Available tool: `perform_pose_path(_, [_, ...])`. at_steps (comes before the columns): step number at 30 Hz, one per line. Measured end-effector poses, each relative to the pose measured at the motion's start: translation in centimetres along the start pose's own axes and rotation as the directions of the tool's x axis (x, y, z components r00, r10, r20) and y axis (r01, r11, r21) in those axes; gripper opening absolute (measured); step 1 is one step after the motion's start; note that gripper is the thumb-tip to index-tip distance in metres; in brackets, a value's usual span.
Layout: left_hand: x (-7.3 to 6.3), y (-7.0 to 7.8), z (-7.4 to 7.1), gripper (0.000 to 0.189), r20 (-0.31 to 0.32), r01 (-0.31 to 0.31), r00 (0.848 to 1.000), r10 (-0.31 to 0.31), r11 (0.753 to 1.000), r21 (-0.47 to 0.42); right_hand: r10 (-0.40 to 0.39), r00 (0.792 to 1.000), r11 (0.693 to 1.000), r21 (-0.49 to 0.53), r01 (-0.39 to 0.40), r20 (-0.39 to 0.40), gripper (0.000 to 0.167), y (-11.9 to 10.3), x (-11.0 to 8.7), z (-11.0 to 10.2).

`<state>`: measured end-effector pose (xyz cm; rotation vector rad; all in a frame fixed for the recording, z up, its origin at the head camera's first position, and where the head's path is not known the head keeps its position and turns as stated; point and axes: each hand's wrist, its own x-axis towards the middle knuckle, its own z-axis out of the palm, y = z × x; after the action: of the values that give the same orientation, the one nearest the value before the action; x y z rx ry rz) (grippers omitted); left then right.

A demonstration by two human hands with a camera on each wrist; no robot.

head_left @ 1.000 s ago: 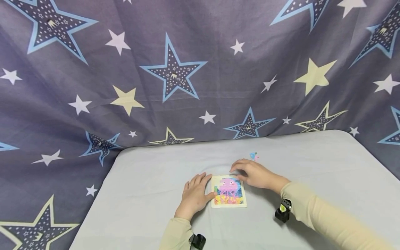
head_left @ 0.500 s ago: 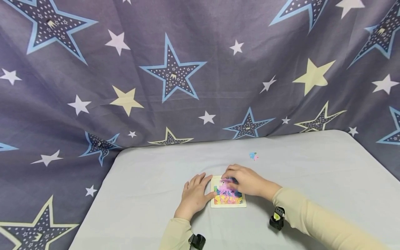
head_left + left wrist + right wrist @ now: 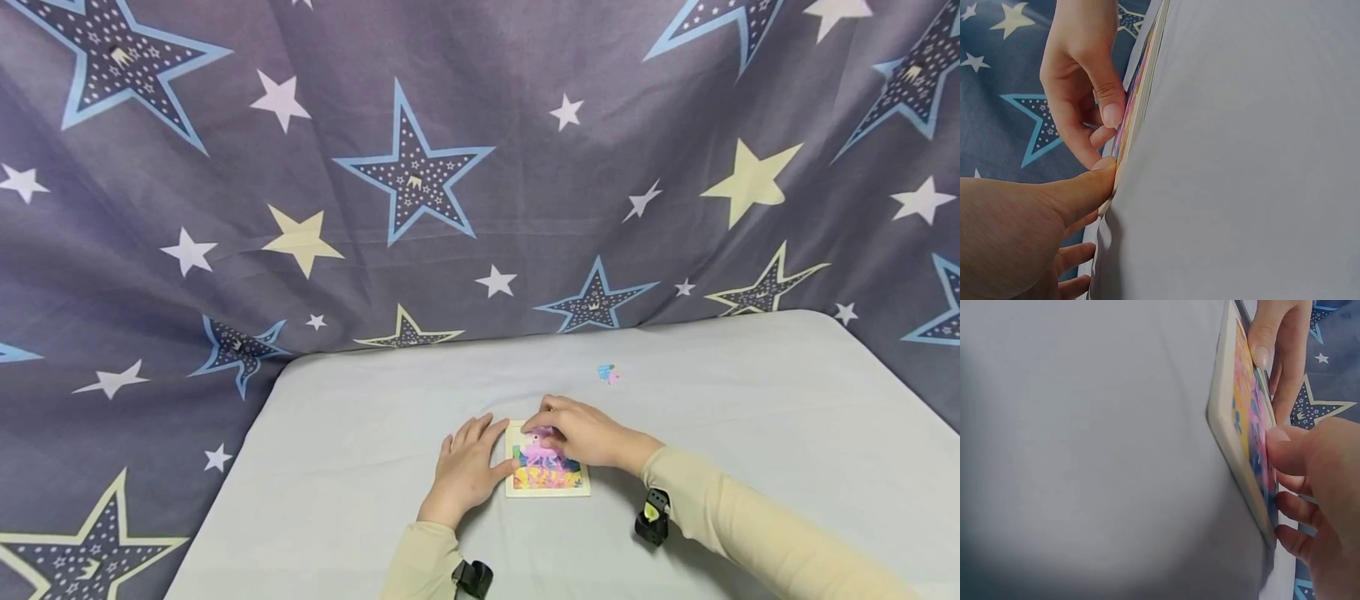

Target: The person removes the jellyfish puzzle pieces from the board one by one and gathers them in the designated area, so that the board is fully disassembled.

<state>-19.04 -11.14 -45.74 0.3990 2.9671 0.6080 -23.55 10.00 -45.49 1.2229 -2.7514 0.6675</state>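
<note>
A small square jigsaw puzzle (image 3: 549, 479) in a cream frame lies on the table, its picture a pink octopus over yellow and blue. Bare cream backing shows at its upper left. My left hand (image 3: 467, 471) lies along the left side, fingers spread, thumb on the frame's edge. From above right my right hand (image 3: 588, 433) covers the upper part of the picture. In the right wrist view the right thumb (image 3: 1288, 452) touches the picture while the other fingers bend near the far edge. Whether they pinch a piece I cannot tell.
Loose blue and pink puzzle pieces (image 3: 607, 373) lie beyond the right hand. A pale grey cloth covers the table (image 3: 337, 467). Behind it hangs a dark curtain (image 3: 465, 275) with stars. Each wrist wears a black camera.
My right hand has moved left from the puzzle's upper right corner, over the octopus's head, its index finger reaching toward the upper left. The left hand has stayed in place.
</note>
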Motion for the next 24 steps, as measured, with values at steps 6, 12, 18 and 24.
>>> perform_pose_path(6, [0.03, 0.05, -0.1, 0.061, 0.003, 0.001, 1.0, -0.001, 1.0, -0.004, 0.017, 0.999, 0.998, 0.064, -0.019, 0.04, 0.025, 0.21, 0.21, -0.18])
perform_pose_path(12, [0.02, 0.24, -0.18, 0.061, 0.009, 0.005, 1.0, -0.005, 1.0, -0.016, 0.027, 0.998, 0.995, 0.096, -0.032, 0.053, 0.028, 0.53, 0.35, -0.04])
perform_pose_path(18, [-0.04, 0.21, -0.17, 0.062, 0.015, 0.01, 1.0, -0.009, 1.0, -0.015, 0.015, 0.997, 0.993, 0.115, -0.025, 0.079, 0.025, 0.6, 0.8, -0.04])
perform_pose_path(24, [-0.14, 0.05, -0.13, 0.062, 0.011, 0.012, 1.0, -0.012, 1.0, -0.018, 0.007, 0.997, 0.993, 0.12, -0.016, 0.081, 0.026, 0.44, 1.01, 0.06])
